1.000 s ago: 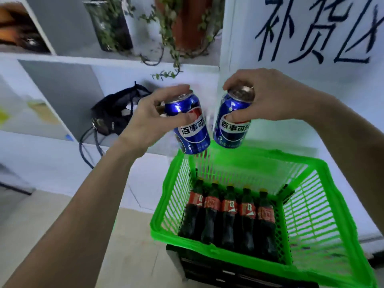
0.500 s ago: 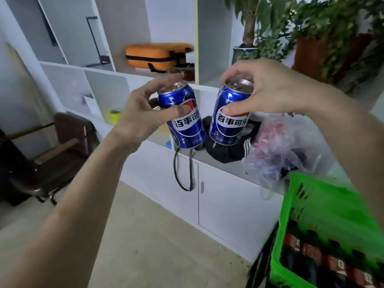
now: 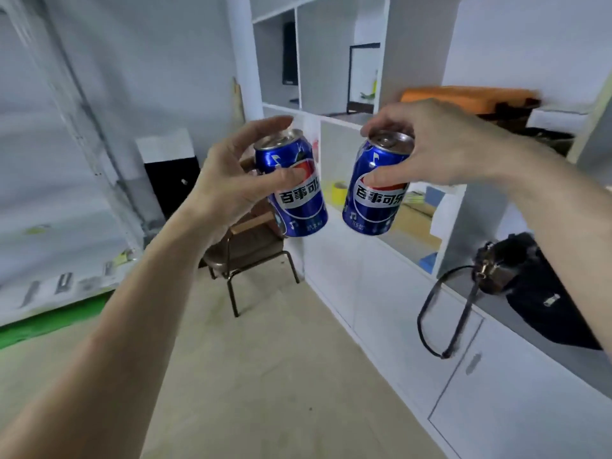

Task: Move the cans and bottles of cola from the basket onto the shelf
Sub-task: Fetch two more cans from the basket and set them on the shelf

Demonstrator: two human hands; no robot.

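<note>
I hold two blue cola cans up in front of me, side by side and apart. My left hand [image 3: 231, 183] grips the left can [image 3: 298, 207] around its side, thumb across the logo. My right hand [image 3: 440, 144] holds the right can [image 3: 376, 200] from above by its rim, thumb on the label. Both cans tilt slightly toward each other. Behind them stands the white shelf unit [image 3: 381, 104] with open compartments. The basket is out of view.
A brown chair [image 3: 245, 250] stands on the floor beside the shelf's left end. A black bag with a strap [image 3: 516, 283] lies on the lower ledge at right. An orange case [image 3: 463, 97] sits on a higher shelf. A yellow tape roll [image 3: 336, 192] lies in one compartment.
My view has swung left along the shelf; the green basket with bottles has left the frame. Both hands keep their cans, held at about the same height in front of me.
</note>
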